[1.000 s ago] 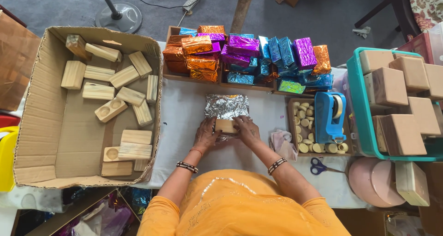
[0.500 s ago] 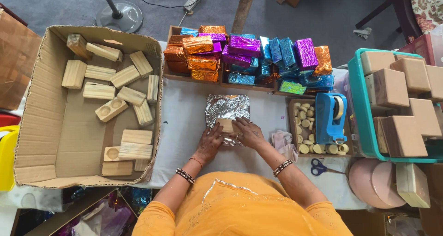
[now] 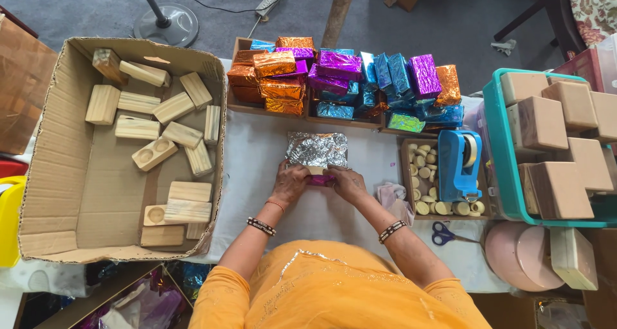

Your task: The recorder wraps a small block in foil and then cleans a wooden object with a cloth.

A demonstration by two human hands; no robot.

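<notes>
A crinkled silver foil sheet lies on the white table cover in front of me. A small pale wooden block rests on its near edge. My left hand and my right hand meet at that edge, one on each side of the block. Both pinch the foil, and a purple strip of its underside shows between my fingers. The block is mostly hidden by my fingers and the foil.
A cardboard box with several wooden blocks stands left. Trays of foil-wrapped blocks in orange, purple and blue line the back. A blue tape dispenser sits in a tray of small discs, with scissors and a teal crate of brown blocks at right.
My hands have shifted slightly around the block and drawn the foil's near edge up against it. The foil sheet and everything else stay in place.
</notes>
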